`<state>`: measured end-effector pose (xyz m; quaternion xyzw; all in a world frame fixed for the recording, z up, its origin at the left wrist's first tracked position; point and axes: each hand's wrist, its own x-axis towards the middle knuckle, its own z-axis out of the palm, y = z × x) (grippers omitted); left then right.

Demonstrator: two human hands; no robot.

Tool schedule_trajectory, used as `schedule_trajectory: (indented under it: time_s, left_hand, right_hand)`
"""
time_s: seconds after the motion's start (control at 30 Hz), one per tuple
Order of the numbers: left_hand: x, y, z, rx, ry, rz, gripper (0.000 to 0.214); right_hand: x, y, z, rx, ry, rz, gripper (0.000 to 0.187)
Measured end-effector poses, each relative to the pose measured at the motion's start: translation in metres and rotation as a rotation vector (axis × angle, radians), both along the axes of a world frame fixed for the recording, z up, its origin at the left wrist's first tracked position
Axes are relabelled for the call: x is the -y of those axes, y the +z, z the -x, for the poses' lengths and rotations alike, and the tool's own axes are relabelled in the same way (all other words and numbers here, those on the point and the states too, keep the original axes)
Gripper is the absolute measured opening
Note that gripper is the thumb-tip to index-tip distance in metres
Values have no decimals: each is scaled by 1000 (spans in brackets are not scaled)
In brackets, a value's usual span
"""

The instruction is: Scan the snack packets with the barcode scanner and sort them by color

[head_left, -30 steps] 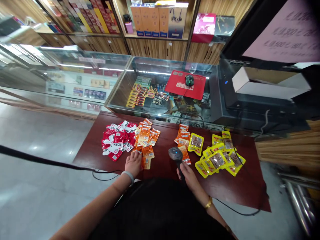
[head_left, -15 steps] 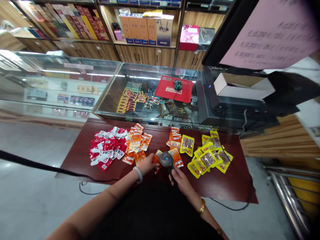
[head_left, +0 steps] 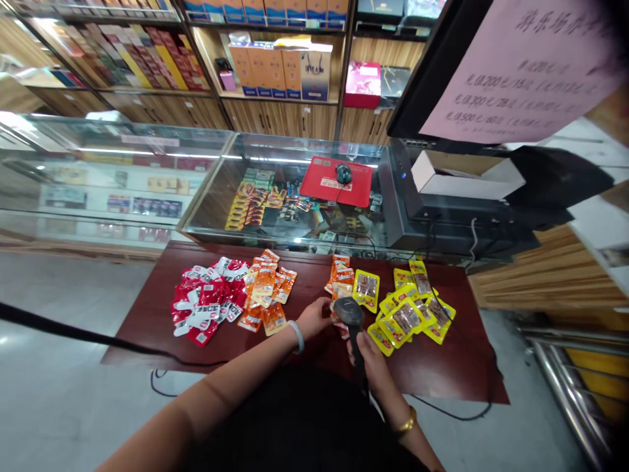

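My right hand [head_left: 372, 359] grips the handle of a black barcode scanner [head_left: 350, 311], its head over several small orange packets. My left hand [head_left: 315, 317], with a pale bangle at the wrist, is beside the scanner head. Its fingers are pinched on the edge of an orange packet [head_left: 337, 316], mostly hidden under the scanner. More orange packets [head_left: 343, 274] lie just beyond, beside a yellow packet [head_left: 366, 290]. Left of my hands is another orange pile [head_left: 265, 282], then a heap of red and white packets [head_left: 209, 295]. A yellow pile [head_left: 407, 316] lies at the right.
The packets lie on a dark red-brown tabletop [head_left: 142, 328]. Behind it stands a glass display counter [head_left: 206, 216] with a mouse [head_left: 343, 173] on a red mat [head_left: 314, 187]. A monitor back with a pink handwritten sheet [head_left: 511, 78] and an open white box [head_left: 466, 183] are at right.
Both hands have moved right, the scanner with the right one. The orange packet that showed by my left fingers is now mostly hidden. The camera view has shifted slightly.
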<state>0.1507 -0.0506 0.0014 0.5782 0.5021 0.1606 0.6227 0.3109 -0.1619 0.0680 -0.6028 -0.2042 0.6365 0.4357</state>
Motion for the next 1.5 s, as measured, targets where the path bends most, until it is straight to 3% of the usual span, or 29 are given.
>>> schedule_trajectory:
  time_s: [0.13,0.2,0.3,0.4,0.53,0.7,0.8,0.9,1.0,1.13,1.27,1.5]
  left_hand:
    - [4,10,51,-508,-38,-263,30]
    - [14,13,84,-772,-33,-370,35]
    - [31,15,124,-1077,-26,-390,46]
    - [40,16,141,-1217,-6,-342,56]
    - [38,15,141,-1240,10,-349,56]
    - [37,10,141,-1193,-26,-296,42]
    - [41,2,144,-1088,-83,-184,31]
    - [43,-5,145,-903,-47,-6,23]
    - [47,-8,139,-623,89,265,26]
    - [53,-4,116,-149,239,642,48]
    - [40,1,81,160,354,535,62]
    - [-9,-1,28,269,433,264,47]
  right_hand:
    - [-1,-8,4,-9,20,26,42]
    - [-2,-10,9,-35,23,46,43]
    - [-5,-8,17,-42,61,47,46]
    - [-9,-4,22,-28,142,40,49]
    - [-13,0,25,-21,170,76,50]
    - [-13,-2,26,-16,180,76,50]
    - [-13,-6,26,-36,166,92,52]
    - [-11,-9,25,-59,149,113,55]
    - [-9,-11,23,-65,168,108,56]
    - [-6,-8,20,-53,183,114,57]
    - [-4,0,16,-54,140,93,55]
    - [-4,5,2,-41,-6,1,44]
